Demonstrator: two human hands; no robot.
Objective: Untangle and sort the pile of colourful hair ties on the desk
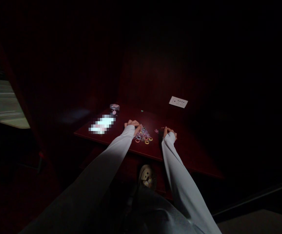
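A pile of small pastel hair ties (144, 134), with several pink and yellow rings along its near side, lies on the dark red tabletop (121, 142). At the pile's left edge my left hand (133, 125) is bent over it, fingers curled and closed; what they hold is hidden. My right hand (170, 133) rests to the right of the pile, its fingers also curled. A small pink piece (162, 127) shows at the right fingertips, too small to name. Between the hands and nearer the right one lies a pink cluster (156, 131).
A bright phone-like screen (102, 124), pixelated, lies left of my left hand. Behind it stands a small clear round container (114, 107). A small green ring (142, 110) lies farther back. A white socket plate (178, 101) is on the back panel. Below the table edge shows a clog (146, 174).
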